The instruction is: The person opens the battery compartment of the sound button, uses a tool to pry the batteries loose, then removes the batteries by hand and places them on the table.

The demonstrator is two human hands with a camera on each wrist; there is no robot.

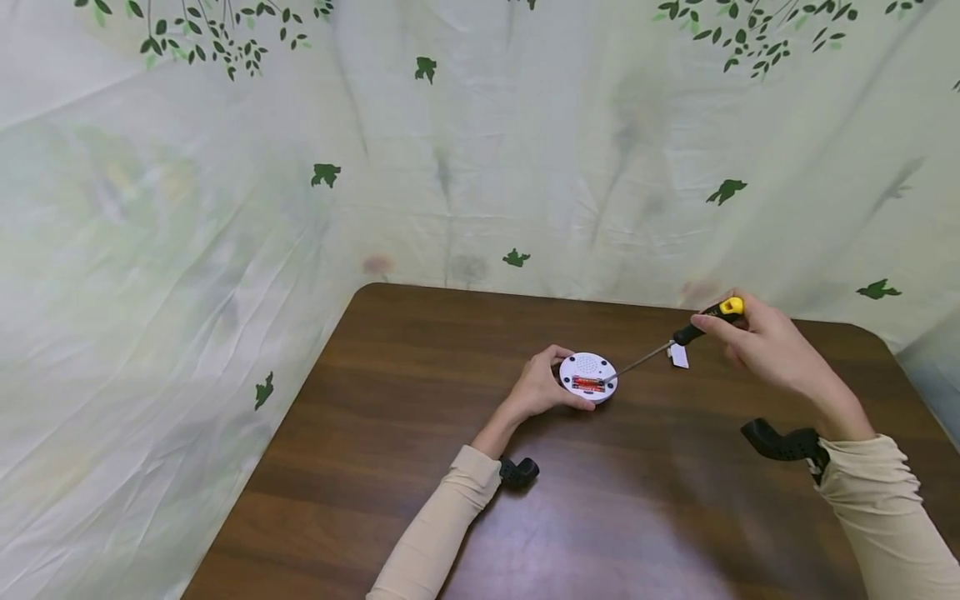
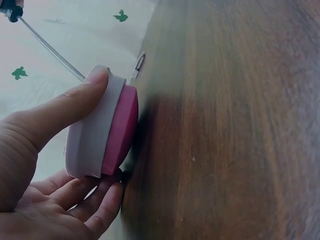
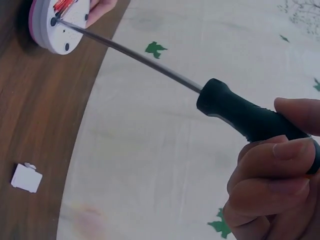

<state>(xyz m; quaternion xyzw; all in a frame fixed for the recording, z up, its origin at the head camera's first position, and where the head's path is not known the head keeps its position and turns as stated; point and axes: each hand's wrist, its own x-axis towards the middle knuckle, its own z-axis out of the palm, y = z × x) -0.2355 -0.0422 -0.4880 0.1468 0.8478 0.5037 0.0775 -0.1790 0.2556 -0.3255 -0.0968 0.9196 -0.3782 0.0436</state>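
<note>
A round white device (image 1: 588, 364) with a pink underside (image 2: 121, 131) is face down near the middle of the table. Its battery compartment is uncovered, and red batteries (image 1: 587, 384) lie inside. My left hand (image 1: 542, 385) grips the device by its rim, thumb on the near side and fingers round the far side. In my right hand (image 1: 776, 350) is a long screwdriver (image 3: 145, 61) with a black and yellow handle, held at a slant. Its tip meets the right end of the battery compartment. Beyond the device lies a small white battery cover (image 1: 678, 356).
The brown wooden table (image 1: 360, 467) has rounded far corners. Behind it hangs a pale curtain (image 1: 570, 167) with a green leaf print. A black wrist mount (image 1: 519, 473) sits on the left sleeve, and another black mount (image 1: 780, 442) on the right one.
</note>
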